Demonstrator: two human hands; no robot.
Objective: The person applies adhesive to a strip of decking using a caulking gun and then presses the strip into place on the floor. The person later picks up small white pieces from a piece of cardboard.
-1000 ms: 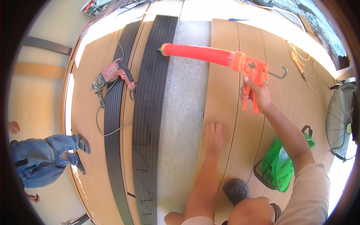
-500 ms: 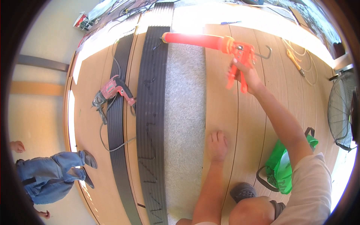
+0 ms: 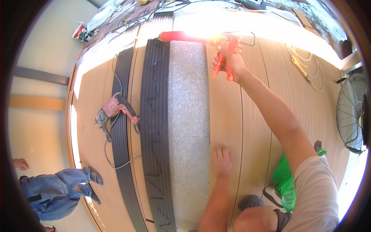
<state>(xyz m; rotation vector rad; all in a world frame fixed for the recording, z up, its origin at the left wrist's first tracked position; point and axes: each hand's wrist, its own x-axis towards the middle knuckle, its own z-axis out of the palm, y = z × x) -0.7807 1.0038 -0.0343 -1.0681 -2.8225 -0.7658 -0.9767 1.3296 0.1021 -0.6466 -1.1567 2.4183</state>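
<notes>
My right hand (image 3: 230,60) grips the handle of an orange-red caulking gun (image 3: 181,36), held crosswise near the top of a dark grooved board (image 3: 154,116) marked with wavy dark bead lines. Glare hides part of the barrel. The nozzle end is over that board; I cannot tell whether it touches. My left hand (image 3: 223,162) rests palm down on a tan board (image 3: 226,116), fingers extended and holding nothing, beside a pale speckled strip (image 3: 188,108). Left of the beaded board, a pink corded drill (image 3: 116,106) lies across another dark board (image 3: 119,147).
A co-worker's jeans-clad legs (image 3: 58,185) and hand (image 3: 22,164) are at lower left. A green bag (image 3: 286,185) lies by my right arm, a fan (image 3: 349,112) stands at the right edge, and a yellow tool with hose (image 3: 299,65) lies upper right. Cables (image 3: 137,17) cross the far edge.
The caulking gun in my right hand has moved up and left along the dark board toward its far end. My left hand appears lower in view, still on the tan board.
</notes>
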